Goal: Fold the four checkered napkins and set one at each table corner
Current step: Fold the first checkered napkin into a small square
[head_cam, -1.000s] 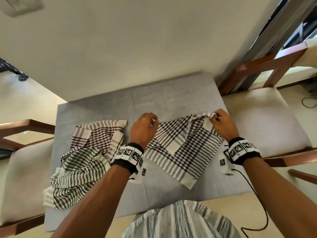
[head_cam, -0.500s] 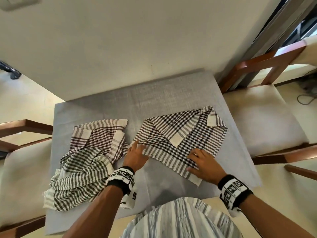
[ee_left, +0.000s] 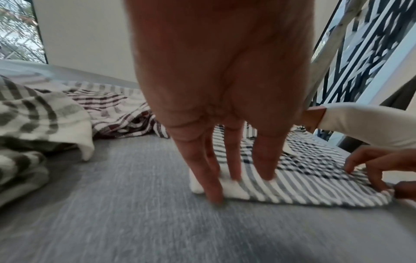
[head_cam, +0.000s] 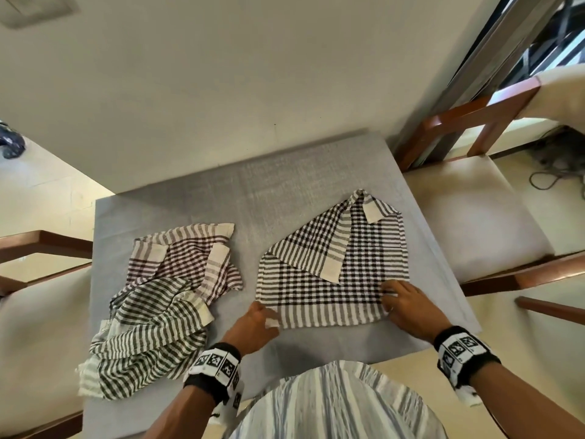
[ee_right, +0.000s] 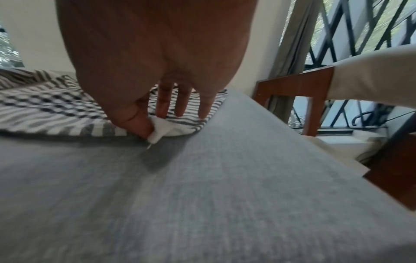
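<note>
Where hands (head_cam: 253, 324) dropped back, napkin (head_cam: 332, 274) squared

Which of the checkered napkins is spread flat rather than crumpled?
The black-and-white napkin on the table's right half, its near corners under both hands. The maroon-checked napkin and grey-striped napkin lie bunched together at left.

spread napkin (head_cam: 332, 274) right of napkin heap (head_cam: 158, 312)

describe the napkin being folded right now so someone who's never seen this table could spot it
On the grey table, it is the black-and-white checkered napkin right of the crumpled heap. Unlike those, it lies spread flat, two far corners turned in, left hand and right hand at its near corners.
</note>
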Demonstrator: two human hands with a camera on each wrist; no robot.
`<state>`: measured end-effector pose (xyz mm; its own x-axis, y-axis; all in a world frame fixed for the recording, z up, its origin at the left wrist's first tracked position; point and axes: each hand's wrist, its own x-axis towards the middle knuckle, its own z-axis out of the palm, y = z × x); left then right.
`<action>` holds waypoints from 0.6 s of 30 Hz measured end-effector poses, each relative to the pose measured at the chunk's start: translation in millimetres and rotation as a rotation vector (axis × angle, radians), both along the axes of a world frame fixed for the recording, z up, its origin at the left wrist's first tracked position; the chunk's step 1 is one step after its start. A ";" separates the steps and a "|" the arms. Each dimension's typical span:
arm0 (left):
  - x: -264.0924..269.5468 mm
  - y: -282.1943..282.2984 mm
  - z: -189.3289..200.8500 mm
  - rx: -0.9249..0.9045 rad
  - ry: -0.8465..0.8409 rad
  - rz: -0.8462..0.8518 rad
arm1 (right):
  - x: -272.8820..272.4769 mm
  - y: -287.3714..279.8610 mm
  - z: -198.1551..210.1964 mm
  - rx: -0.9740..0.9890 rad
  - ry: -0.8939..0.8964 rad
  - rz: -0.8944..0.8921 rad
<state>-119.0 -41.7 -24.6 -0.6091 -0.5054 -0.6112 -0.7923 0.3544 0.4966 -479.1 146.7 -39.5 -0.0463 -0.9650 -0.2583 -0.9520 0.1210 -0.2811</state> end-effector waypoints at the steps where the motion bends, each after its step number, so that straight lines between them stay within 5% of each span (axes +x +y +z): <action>1: 1.6 0.8 3.1 0.046 -0.030 -0.039 | -6.1 1.7 3.8 -0.005 0.003 -0.011; 9: 0.6 -4.1 19.6 0.148 -0.090 -0.082 | 6.0 -24.5 22.9 -0.184 0.013 0.151; 18: -11.4 0.0 32.6 0.132 -0.138 -0.077 | 55.8 -96.1 12.6 -0.021 0.015 0.162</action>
<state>-130.4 -41.7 8.0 -0.5487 -0.3702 -0.7496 -0.8292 0.3557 0.4313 -423.2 50.6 -26.9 0.1068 -0.9652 -0.2386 -0.9628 -0.0405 -0.2671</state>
